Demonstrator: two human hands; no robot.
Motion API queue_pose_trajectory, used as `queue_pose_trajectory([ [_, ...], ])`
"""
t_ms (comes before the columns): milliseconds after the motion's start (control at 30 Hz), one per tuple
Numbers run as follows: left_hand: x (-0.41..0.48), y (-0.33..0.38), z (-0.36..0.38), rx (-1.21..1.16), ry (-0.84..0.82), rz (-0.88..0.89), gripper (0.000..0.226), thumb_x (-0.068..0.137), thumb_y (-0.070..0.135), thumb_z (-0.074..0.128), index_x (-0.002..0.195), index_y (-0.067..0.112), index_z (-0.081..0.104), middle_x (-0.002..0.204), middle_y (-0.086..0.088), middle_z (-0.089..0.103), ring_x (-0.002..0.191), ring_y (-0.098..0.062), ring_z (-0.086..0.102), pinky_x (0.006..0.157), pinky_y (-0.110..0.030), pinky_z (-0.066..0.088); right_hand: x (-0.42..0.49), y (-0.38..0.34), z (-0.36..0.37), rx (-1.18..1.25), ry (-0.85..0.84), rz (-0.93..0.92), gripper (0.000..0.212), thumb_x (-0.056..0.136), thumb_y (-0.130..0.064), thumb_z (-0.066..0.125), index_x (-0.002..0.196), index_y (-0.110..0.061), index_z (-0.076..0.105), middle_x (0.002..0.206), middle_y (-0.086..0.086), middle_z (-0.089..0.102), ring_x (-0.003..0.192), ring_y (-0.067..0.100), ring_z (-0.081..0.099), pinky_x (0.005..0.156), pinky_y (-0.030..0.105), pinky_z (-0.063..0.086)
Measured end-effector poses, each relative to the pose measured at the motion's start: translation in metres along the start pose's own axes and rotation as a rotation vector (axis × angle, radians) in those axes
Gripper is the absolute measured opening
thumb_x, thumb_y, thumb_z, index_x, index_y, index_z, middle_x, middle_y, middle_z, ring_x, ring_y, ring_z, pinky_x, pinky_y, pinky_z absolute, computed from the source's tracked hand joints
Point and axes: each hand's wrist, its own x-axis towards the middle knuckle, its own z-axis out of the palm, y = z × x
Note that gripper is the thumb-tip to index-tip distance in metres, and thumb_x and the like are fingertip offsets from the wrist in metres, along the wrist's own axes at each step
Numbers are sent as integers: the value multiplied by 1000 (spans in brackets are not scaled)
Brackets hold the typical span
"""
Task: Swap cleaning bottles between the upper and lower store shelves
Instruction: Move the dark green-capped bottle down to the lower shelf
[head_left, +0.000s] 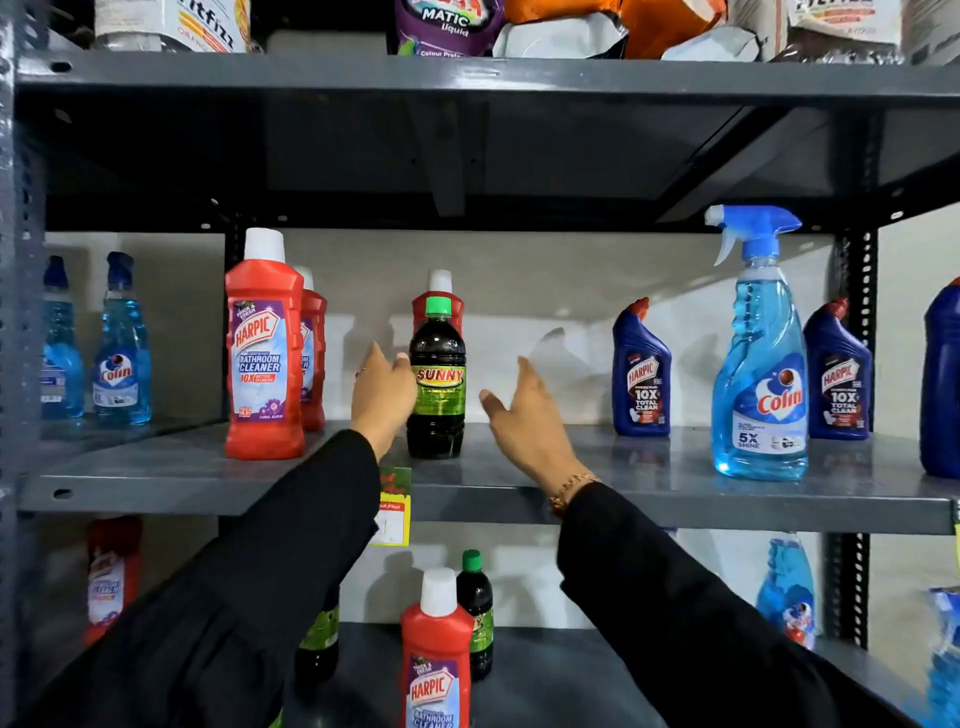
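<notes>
A dark Sunny bottle (437, 379) with a green cap stands upright on the upper shelf (156, 483). My left hand (382, 397) is just left of it, fingers apart, thumb touching or nearly touching its side. My right hand (524, 415) is open to its right, apart from it, palm turned toward the bottle. Behind the Sunny bottle stands a red Harpic bottle (440, 291), mostly hidden. On the lower shelf (545, 670) a red Harpic bathroom cleaner (435, 654) stands in front, with another dark green-capped bottle (477, 608) behind it.
The upper shelf also holds two red Harpic bottles (265, 353) at left, blue Harpic bottles (641, 371) and a Colin spray bottle (761, 364) at right. Colin bottles (122, 348) stand at far left. A yellow price tag (392, 514) hangs from the shelf edge.
</notes>
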Motion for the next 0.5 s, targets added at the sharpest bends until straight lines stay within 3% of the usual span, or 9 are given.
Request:
queue_pose_trajectory([
  [67, 8, -4, 1, -42, -86, -94, 48, 99, 26, 30, 142, 8, 20, 153, -10, 26, 136, -26, 30, 105, -34, 27, 10, -7, 17, 35, -134, 80, 60, 92, -19, 50, 140, -2, 18, 146, 22, 36, 133, 34, 37, 106, 37, 34],
  [133, 12, -8, 3, -119, -212, -168, 41, 99, 30, 29, 134, 9, 37, 141, -11, 43, 114, -22, 44, 94, -34, 31, 17, -12, 32, 68, -224, 157, 46, 91, -16, 50, 131, -4, 30, 133, 22, 51, 120, 35, 50, 96, 35, 41],
  [200, 11, -9, 5, -128, -280, -174, 36, 99, 33, 32, 125, 13, 46, 126, -10, 54, 99, -19, 46, 86, -36, 34, 23, -12, 43, 108, -231, 194, 40, 89, -15, 51, 126, -6, 37, 127, 20, 56, 115, 34, 54, 98, 39, 44],
  [267, 9, -8, 4, -120, -268, -129, 33, 97, 33, 37, 120, 14, 50, 121, -10, 59, 98, -22, 53, 82, -36, 40, 24, -11, 47, 134, -165, 177, 39, 88, -11, 53, 124, -8, 41, 124, 19, 59, 113, 34, 55, 97, 41, 45],
  [400, -7, 2, 1, 23, -192, 94, 23, 94, 39, 42, 106, 25, 56, 118, -7, 62, 108, -28, 58, 94, -47, 48, 5, -11, 32, 192, 30, 73, 33, 86, -9, 56, 118, -13, 49, 111, 13, 67, 104, 33, 61, 87, 37, 48],
  [500, -46, 13, 1, 93, -24, 347, 38, 92, 51, 37, 121, 30, 51, 116, -4, 65, 102, -22, 60, 89, -39, 50, -31, -9, 9, 275, 195, -143, 36, 86, -15, 59, 121, -21, 49, 104, -2, 65, 101, 25, 62, 91, 44, 51],
])
